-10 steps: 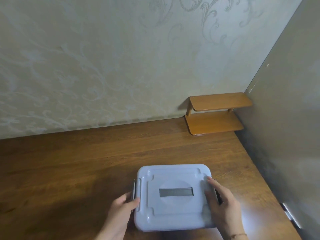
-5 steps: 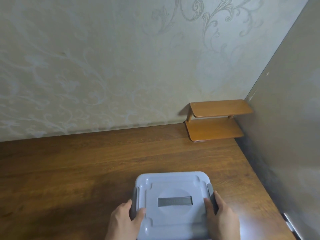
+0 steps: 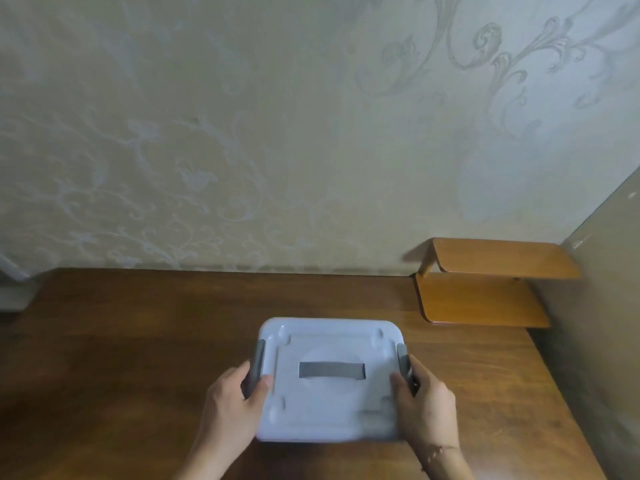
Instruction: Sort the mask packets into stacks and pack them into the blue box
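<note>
A: What lies nearest?

B: Two bare forearms come up from the bottom edge. The left hand (image 3: 232, 407) grips the left end of the blue box (image 3: 330, 379), thumb curled over onto the lid and fingers wrapped down round the grey side latch (image 3: 257, 362). The right hand (image 3: 424, 408) does the same on the other end, thumb on the lid, fingers curled round the right latch (image 3: 402, 358). A thin bracelet (image 3: 437, 452) circles the right wrist.

A: And the box, which way does it run?

B: Its long axis goes left to right across the view, roughly parallel to the back wall; the short sides face the two hands. It sits flat on the wooden table (image 3: 121, 358), lid up, near the front edge and a little right of centre.

A: How does it look?

B: Pale blue-white plastic, rounded corners, lid closed. A raised rectangular panel fills the lid's middle, with a flat grey handle (image 3: 331, 370) lying in it, also running left to right. Small moulded bumps mark the corners. What is inside I cannot tell.

A: Beyond it?

B: Dark brown tabletop stretches back. In the far right corner stands a small orange-brown two-tier shelf (image 3: 485, 282), well apart from the box. Behind everything rises a cream wall (image 3: 277, 133) with a pale scrolling floral pattern, and a plain grey-brown panel (image 3: 602, 306) closes off the right side.
</note>
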Action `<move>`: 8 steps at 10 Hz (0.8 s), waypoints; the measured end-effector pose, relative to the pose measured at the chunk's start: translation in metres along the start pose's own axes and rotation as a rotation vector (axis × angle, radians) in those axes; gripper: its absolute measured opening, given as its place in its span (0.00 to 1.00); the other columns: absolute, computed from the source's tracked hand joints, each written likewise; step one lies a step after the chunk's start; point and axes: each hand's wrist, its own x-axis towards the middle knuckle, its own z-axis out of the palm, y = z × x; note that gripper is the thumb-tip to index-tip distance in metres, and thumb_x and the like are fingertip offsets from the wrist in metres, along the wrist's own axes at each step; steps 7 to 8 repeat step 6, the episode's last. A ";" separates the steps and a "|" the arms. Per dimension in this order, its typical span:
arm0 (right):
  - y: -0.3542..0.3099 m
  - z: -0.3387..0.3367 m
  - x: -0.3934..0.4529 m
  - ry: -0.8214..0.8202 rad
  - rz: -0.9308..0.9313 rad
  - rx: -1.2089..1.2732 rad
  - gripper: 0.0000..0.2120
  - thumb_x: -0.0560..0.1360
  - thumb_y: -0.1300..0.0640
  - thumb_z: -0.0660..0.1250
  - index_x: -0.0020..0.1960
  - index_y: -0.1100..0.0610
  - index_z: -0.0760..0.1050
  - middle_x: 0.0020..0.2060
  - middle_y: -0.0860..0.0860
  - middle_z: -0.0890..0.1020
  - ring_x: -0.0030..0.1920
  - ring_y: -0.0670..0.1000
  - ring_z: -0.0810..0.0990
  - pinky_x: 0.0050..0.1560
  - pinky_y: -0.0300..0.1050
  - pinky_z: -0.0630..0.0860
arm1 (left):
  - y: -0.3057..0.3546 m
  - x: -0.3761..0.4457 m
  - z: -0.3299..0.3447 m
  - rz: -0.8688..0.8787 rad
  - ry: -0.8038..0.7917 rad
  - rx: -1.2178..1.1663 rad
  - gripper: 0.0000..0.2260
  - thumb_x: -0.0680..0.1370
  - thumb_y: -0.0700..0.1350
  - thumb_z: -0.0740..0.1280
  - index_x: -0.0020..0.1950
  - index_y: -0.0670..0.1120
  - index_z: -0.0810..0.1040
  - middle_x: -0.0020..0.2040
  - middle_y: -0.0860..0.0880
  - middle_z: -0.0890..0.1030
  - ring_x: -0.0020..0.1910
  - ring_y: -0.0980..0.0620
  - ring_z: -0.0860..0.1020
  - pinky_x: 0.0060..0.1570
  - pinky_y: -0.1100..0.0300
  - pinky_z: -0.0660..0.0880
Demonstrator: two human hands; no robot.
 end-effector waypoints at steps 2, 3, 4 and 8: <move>-0.076 0.043 0.069 -0.104 -0.098 0.105 0.10 0.77 0.58 0.66 0.57 0.57 0.79 0.44 0.52 0.81 0.43 0.51 0.77 0.47 0.46 0.77 | -0.008 0.099 -0.016 -0.090 0.059 0.036 0.11 0.80 0.47 0.64 0.60 0.46 0.80 0.52 0.48 0.82 0.48 0.49 0.78 0.48 0.55 0.75; -0.091 0.054 0.085 -0.109 -0.083 0.080 0.14 0.77 0.56 0.65 0.60 0.61 0.77 0.48 0.56 0.82 0.43 0.53 0.76 0.47 0.47 0.74 | -0.002 0.123 -0.020 -0.126 0.035 -0.004 0.12 0.81 0.47 0.63 0.61 0.45 0.79 0.51 0.48 0.80 0.51 0.48 0.77 0.49 0.57 0.74; -0.081 0.061 0.086 -0.127 -0.054 0.064 0.24 0.79 0.48 0.62 0.72 0.53 0.68 0.60 0.53 0.80 0.58 0.56 0.78 0.51 0.48 0.75 | -0.002 0.128 -0.016 -0.167 0.034 -0.062 0.15 0.81 0.46 0.63 0.66 0.43 0.76 0.59 0.44 0.80 0.59 0.44 0.77 0.51 0.59 0.70; -0.065 0.044 0.060 -0.163 0.027 0.123 0.25 0.80 0.40 0.54 0.69 0.54 0.70 0.64 0.56 0.77 0.60 0.57 0.78 0.63 0.52 0.72 | -0.023 0.082 -0.008 -0.413 0.035 -0.489 0.14 0.81 0.58 0.58 0.62 0.53 0.72 0.55 0.50 0.77 0.50 0.49 0.78 0.44 0.55 0.79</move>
